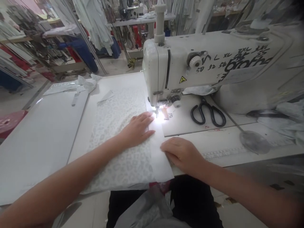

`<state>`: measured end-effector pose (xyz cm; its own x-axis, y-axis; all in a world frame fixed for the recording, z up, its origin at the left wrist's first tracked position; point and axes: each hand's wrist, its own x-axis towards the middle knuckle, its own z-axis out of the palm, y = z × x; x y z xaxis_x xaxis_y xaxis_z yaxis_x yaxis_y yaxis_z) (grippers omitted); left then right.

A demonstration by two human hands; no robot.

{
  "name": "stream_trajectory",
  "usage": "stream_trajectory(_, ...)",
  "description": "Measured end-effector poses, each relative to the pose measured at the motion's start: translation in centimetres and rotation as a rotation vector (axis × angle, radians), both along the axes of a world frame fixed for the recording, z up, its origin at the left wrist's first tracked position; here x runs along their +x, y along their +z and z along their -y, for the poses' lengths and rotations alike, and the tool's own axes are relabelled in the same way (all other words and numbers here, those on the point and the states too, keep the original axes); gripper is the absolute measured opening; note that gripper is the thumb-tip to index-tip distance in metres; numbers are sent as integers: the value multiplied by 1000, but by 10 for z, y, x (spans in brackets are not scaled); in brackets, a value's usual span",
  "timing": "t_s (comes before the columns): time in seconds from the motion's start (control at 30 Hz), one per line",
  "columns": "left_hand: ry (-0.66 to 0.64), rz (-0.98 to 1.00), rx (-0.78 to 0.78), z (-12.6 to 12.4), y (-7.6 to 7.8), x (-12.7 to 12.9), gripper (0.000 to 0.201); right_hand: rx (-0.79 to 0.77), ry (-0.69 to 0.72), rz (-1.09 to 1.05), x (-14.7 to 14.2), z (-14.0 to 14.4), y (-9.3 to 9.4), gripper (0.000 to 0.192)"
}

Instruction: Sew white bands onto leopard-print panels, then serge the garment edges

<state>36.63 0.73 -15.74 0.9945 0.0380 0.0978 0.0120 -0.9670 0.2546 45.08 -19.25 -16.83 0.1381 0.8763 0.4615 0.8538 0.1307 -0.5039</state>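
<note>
left hand [137, 128] flat, released, pressing patterned fabric [118, 139] | right hand [181, 153] pinching fabric edge | sewing machine [190, 63] needle just ahead | scissors [207, 114] on desk [35, 142]

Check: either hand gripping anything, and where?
No closed grip. Left hand lies flat on the fabric near the needle; right hand presses its near right edge.

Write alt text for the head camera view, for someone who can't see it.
Two bare hands press white patterned fabric flat on a sewing table: left hand beside the lit needle of a white sewing machine, right hand on the near edge. Black scissors lie under the machine's arm.
</note>
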Motion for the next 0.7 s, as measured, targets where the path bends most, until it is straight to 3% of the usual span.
stream_trajectory(0.2,-8,36,15,-31,-2,29,41,-57,-91,17,23,-29,0,19)
stream_trajectory(0.3,29,74,35,-34,5,34,40,-67,-117,14,20,-29,3,22)
stream_trajectory(0.4,-50,87,42,-7,10,8,45,37,-108,9,-3,5,0,29)
stream_trajectory(0.47,-205,0,39,24,7,-26,58,121,-61,0,-24,39,-11,30)
stream_trajectory(0.53,-341,-74,103,56,-1,-62,71,109,-23,-75,-43,70,-26,28)
stream_trajectory(0.6,-336,-37,231,80,-10,-87,66,-9,-110,-304,-56,87,-44,27)
stream_trajectory(0.7,-326,97,311,95,-16,-97,51,-141,-210,-760,-63,85,-65,32)
